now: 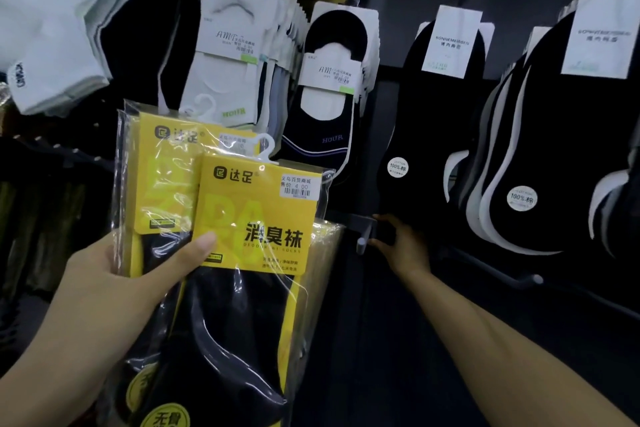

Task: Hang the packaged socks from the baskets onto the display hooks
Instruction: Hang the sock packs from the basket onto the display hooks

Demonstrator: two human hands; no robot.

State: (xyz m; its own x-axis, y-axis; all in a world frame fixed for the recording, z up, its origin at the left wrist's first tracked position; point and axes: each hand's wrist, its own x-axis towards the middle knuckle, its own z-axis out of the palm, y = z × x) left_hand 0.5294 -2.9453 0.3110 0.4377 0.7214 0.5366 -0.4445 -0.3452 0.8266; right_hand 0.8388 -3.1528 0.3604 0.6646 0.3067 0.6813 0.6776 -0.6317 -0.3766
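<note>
A fanned stack of yellow sock packs [249, 218] is pinched in the left hand [114, 281], thumb across the front, at 8 o'clock of the view. The right hand [401, 246] is set against the empty display hook [363, 236] at the packs' 3 o'clock; whether the hook is gripped or merely touched cannot be told. Risk noted: with several packs held loosely, a plastic hanger [265, 149] may miss the hook tip, or a pack may be dropped.

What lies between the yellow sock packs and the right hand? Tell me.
In the head view, only the bare display hook, its base gripped by the right hand.
</note>
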